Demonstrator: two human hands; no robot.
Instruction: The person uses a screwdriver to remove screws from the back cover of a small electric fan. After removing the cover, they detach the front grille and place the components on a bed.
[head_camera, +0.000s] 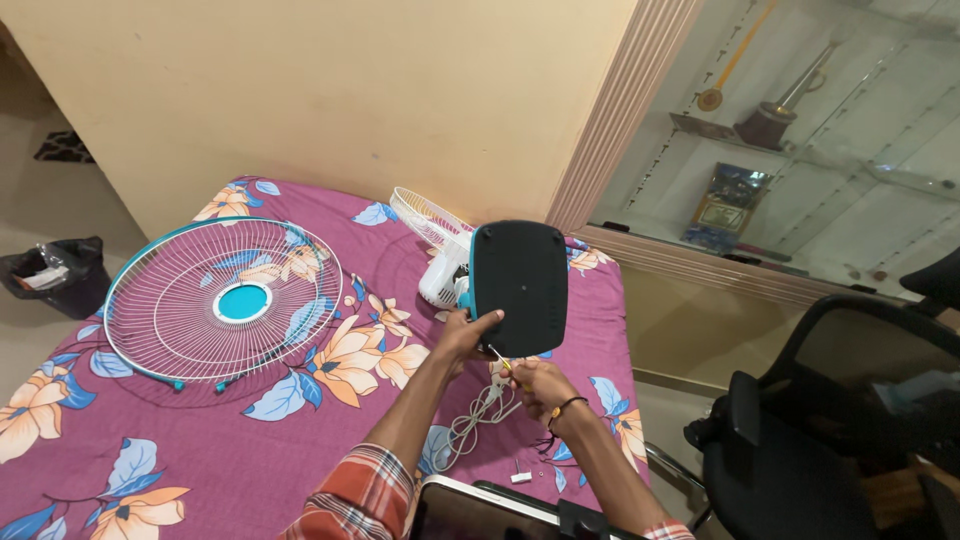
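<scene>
I see the purple flowered bedspread (300, 440) stretching wide to the left of my hands, with plenty of open cloth near the lower left corner. To the right of my right hand the bed edge drops off close by, and past it a black chair (830, 420) crowds the floor, so there is little room on that side. Ahead of both hands the cream wall (330, 90) closes the far edge of the bed.

Well to the left of my left hand lies the round white fan grille (225, 300) with its teal centre, flat on the cloth and apart from everything I hold. Farther left, off the bed, a black bin bag (60, 275) sits on the floor. Just beyond my hands, a second white grille (425, 215) and the white motor housing (443, 280) lie behind the base. A coiled white cord (470, 425) lies under my wrists, and a small white piece (521, 477) rests near my right forearm.

My left hand (462, 335) grips the lower left edge of the fan's black base (520, 285), thumb laid across its underside, holding it tipped up toward me. My right hand (535, 385) sits just below that edge, fingers closed narrow round a thin screwdriver (500, 360) whose tip meets the base.
</scene>
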